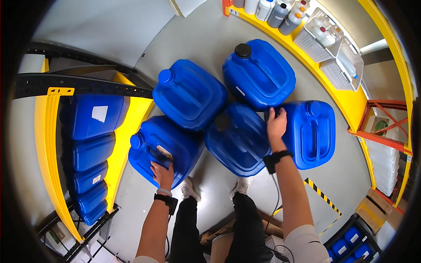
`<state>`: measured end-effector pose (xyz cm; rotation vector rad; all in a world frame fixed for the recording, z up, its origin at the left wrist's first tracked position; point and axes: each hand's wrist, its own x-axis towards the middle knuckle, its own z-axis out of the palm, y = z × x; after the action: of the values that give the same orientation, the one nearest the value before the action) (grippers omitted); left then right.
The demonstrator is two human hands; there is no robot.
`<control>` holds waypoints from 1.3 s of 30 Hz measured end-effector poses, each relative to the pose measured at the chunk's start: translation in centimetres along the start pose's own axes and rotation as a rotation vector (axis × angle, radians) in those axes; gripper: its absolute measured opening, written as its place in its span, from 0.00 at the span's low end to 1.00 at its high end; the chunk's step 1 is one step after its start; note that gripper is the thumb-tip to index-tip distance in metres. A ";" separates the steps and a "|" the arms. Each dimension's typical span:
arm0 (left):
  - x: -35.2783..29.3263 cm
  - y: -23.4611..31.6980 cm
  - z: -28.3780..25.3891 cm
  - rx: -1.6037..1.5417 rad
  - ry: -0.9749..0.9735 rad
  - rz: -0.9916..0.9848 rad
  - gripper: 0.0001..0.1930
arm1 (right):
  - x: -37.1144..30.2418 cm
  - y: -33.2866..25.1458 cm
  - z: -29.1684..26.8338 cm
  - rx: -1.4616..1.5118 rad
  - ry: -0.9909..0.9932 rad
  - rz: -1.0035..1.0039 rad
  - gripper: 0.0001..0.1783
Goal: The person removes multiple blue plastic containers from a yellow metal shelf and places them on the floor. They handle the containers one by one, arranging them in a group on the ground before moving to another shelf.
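Note:
Five large blue plastic jerrycans stand together on the floor before me. At the front left, my left hand (162,174) is closed around the handle end of a jerrycan (184,147) with a blue cap and a pale label. My right hand (276,125) is at the seam between the dark-capped middle jerrycan (239,140) and the blue-capped right jerrycan (322,131). Its thumb and fingers are apart, touching the right one's edge. Farther off are a blue-capped jerrycan (193,94) and a black-capped one (263,72).
A yellow and black rack (44,127) at left holds stacked blue jerrycans (94,151). Along the right curves a yellow shelf (302,48) with bottles (277,15) and grey baskets (313,41). Striped floor tape (324,195) and cardboard boxes (370,212) lie at lower right.

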<state>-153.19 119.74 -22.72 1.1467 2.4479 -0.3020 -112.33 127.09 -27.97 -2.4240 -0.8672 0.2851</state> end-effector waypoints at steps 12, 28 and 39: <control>0.6 0.1 1.6 -0.038 0.040 -0.028 0.44 | 7.7 3.3 5.1 0.452 -0.313 0.349 0.33; 1.3 1.3 2.2 0.022 0.052 -0.051 0.43 | 9.5 -2.0 3.4 0.595 -0.509 0.062 0.36; 1.6 -0.1 2.6 0.068 0.074 -0.064 0.42 | -3.1 20.4 -15.8 0.397 0.188 0.594 0.36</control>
<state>-153.48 119.78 -25.80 1.1275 2.5611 -0.3713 -98.24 105.32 -26.24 -2.2235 0.0167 0.3942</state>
